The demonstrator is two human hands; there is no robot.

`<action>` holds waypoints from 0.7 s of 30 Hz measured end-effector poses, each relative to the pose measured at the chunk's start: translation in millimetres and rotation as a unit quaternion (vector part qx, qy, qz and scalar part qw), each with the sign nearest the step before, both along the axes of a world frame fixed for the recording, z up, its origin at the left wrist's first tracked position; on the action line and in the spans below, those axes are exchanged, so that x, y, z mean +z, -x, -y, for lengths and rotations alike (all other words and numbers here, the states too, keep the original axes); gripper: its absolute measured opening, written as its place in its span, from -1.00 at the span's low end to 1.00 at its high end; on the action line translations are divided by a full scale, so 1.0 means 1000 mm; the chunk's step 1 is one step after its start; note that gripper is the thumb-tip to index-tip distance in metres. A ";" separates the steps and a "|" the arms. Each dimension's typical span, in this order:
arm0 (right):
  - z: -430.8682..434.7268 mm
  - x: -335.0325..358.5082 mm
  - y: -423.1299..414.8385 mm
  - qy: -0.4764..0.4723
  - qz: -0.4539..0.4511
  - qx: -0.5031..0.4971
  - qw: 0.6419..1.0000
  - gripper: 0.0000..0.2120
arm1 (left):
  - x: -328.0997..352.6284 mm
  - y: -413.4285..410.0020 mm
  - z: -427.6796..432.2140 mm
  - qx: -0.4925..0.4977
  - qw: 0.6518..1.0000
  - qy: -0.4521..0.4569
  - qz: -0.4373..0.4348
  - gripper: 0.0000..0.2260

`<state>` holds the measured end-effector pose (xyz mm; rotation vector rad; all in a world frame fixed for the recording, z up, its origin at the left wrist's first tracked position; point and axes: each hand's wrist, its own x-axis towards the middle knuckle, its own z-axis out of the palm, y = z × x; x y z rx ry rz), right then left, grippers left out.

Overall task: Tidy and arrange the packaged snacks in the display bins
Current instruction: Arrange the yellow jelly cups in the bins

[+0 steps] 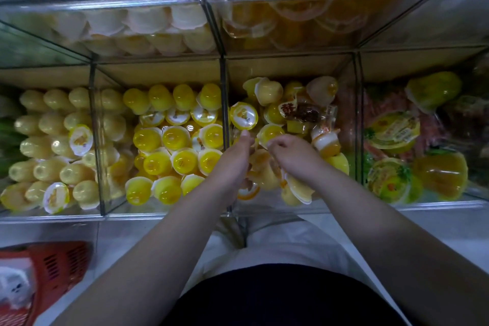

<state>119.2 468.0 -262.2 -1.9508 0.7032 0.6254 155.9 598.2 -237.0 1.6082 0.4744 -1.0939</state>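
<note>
Clear bin [291,69]: yellow jelly cup [270,132], base up toward camera, axis near upright; right hand [293,152] pinched its rim with curled fingers; left hand [232,160] fingers straight.

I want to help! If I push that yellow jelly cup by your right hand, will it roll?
Probably. The jelly cup looks round and domed, so it likely rolls or tips. Its glossy plastic may feel slippery, and being small, it's probably light.

1. We are making out one large red Chinese character on a brown snack packet [304,112], too blurred to read surely.
2. We are seeing print on a big jelly cup lid [394,130], all illegible.
</note>
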 end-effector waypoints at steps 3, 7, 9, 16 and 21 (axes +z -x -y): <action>-0.001 -0.009 -0.005 -0.014 -0.027 0.073 0.997 -0.72 | -0.008 -0.004 0.000 -0.008 1.000 -0.004 -0.029 -0.49; 0.000 -0.017 -0.008 0.009 -0.030 0.122 0.992 -0.64 | -0.011 -0.008 0.002 0.005 0.999 0.013 -0.040 -0.51; 0.001 -0.012 -0.009 0.002 -0.029 0.107 0.994 -0.73 | -0.013 -0.007 0.002 0.018 0.999 0.022 -0.042 -0.62; -0.004 -0.020 -0.003 0.107 -0.020 0.159 0.981 -0.53 | -0.014 -0.004 0.002 0.020 0.997 0.048 -0.055 -0.77; -0.003 -0.014 0.003 0.119 0.017 0.107 0.987 -0.55 | -0.015 0.000 -0.004 -0.042 0.997 0.060 -0.026 -0.68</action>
